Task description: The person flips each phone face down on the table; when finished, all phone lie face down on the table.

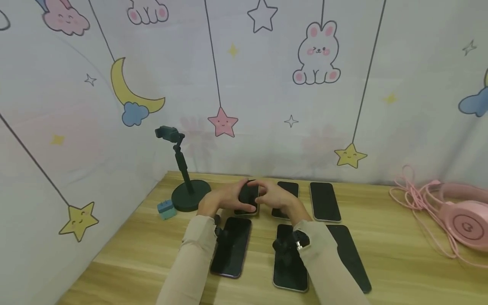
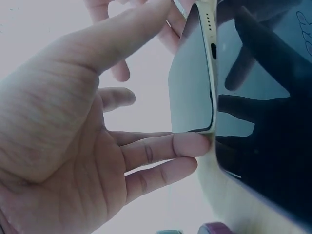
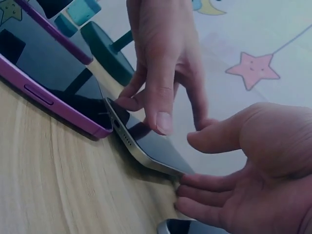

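Both hands are at a black-screened phone (image 1: 248, 198) with a pale metal frame, at the back left of the wooden table. The left hand (image 1: 228, 197) has its fingertips at the phone's left edge near a corner. Its thumb reaches over the screen, as the right wrist view shows. On the opposite edge, the fingertips of the right hand (image 3: 253, 165) touch the phone's side, with the thumb apart from it. A purple-framed phone (image 1: 231, 248) lies just in front, under the left wrist. Another phone (image 1: 290, 271) lies partly beneath the right wrist.
Behind the right hand lies a phone (image 1: 291, 188), with another phone (image 1: 325, 201) beside it. The right sleeve partly covers a front-right phone (image 1: 352, 258). A dark green stand (image 1: 190, 195) and small blue blocks (image 1: 166, 209) sit left; pink headphones (image 1: 467, 220) with a cable lie right.
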Demonstrator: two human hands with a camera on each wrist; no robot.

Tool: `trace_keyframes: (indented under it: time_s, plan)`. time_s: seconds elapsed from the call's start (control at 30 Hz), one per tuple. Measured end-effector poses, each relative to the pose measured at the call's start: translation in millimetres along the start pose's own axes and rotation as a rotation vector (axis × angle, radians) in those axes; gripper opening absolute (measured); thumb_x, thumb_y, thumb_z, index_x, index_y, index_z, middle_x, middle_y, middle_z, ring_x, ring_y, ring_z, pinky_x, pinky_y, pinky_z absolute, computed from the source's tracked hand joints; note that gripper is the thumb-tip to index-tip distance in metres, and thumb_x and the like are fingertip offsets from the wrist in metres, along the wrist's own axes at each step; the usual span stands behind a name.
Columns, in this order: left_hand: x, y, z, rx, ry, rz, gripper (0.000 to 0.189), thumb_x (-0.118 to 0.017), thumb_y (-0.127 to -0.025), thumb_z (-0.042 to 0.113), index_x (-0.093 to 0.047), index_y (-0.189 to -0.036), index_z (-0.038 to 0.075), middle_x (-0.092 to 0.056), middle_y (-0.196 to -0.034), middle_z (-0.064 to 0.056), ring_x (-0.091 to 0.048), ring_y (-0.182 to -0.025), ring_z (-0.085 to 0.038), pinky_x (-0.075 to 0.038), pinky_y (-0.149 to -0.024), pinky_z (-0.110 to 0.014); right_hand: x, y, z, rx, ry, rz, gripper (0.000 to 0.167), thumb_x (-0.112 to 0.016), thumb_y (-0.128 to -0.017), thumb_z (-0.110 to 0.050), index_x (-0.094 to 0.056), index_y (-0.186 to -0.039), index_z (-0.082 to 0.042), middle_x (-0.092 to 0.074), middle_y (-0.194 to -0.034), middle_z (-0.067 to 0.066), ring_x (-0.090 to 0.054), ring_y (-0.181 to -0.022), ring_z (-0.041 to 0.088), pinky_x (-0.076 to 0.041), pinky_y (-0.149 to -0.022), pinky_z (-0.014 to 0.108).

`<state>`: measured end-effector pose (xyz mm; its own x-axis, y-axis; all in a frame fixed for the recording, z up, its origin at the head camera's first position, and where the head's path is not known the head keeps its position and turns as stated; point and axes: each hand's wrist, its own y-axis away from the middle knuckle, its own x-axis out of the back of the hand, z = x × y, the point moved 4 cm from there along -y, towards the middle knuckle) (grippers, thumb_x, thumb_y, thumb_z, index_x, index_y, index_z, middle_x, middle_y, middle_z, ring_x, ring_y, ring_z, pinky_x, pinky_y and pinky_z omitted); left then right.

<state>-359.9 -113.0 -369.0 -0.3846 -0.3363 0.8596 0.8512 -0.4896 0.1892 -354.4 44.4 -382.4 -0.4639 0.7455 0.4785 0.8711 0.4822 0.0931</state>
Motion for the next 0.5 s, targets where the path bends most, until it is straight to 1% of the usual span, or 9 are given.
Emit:
trace_keyframes:
  time_s: [0.07,0.17,0.27,0.37,0.5]
  plan:
    - [-1.1,0.6,-2.0,0.001,0.006,-0.006,0.1,-0.075,-0.087,0.045,-0.016,-0.159,0.008,-0.05,-0.142,-0.019,-0.056,-0.119,-0.03,-0.044,-0.101,-0.046,-0.8,-0.9,3.3,-0.016,-0.044,0.022,0.054,-0.057,-0.095,0.002,-0.049,-0.147,-0.012,-0.054,-0.135,0.026,-0.055,-0.113,0.033,-0.044,-0.094,0.05]
    - [-1.7,0.9,-3.0,0.006,0.011,-0.009,0.102,-0.074,-0.087,0.046,-0.013,-0.16,0.008,-0.047,-0.146,-0.02,-0.053,-0.124,-0.031,-0.042,-0.103,-0.047,-0.3,-2.4,8.1,-0.04,-0.116,0.04,0.051,-0.055,-0.096,0.002,-0.049,-0.146,-0.008,-0.05,-0.139,0.028,-0.055,-0.116,0.035,-0.046,-0.094,0.048]
    - [-0.7,0.2,-1.1,-0.014,0.02,-0.006,0.102,-0.076,-0.087,0.045,-0.014,-0.16,0.009,-0.047,-0.145,-0.02,-0.054,-0.122,-0.032,-0.043,-0.103,-0.047,1.3,-4.3,9.7,-0.043,-0.181,0.057,0.052,-0.052,-0.095,0.004,-0.05,-0.146,-0.007,-0.046,-0.143,0.029,-0.054,-0.121,0.037,-0.047,-0.096,0.047]
    - [-0.5,-1.0,0.0,-0.031,0.035,-0.015,0.102,-0.076,-0.087,0.043,-0.014,-0.16,0.01,-0.048,-0.143,-0.02,-0.054,-0.119,-0.031,-0.043,-0.101,-0.046,1.3,-5.3,7.8,-0.033,-0.256,0.058,0.056,-0.051,-0.093,0.007,-0.046,-0.147,-0.005,-0.043,-0.146,0.03,-0.055,-0.122,0.039,-0.047,-0.097,0.046]
    - [-1.1,-1.6,-1.1,-0.026,0.042,-0.032,0.102,-0.075,-0.087,0.044,-0.012,-0.161,0.009,-0.044,-0.147,-0.02,-0.051,-0.124,-0.03,-0.04,-0.104,-0.045,-0.1,-5.3,5.3,-0.036,-0.343,0.077,0.059,-0.052,-0.095,0.008,-0.036,-0.152,0.0,-0.037,-0.149,0.031,-0.051,-0.129,0.042,-0.046,-0.101,0.048]
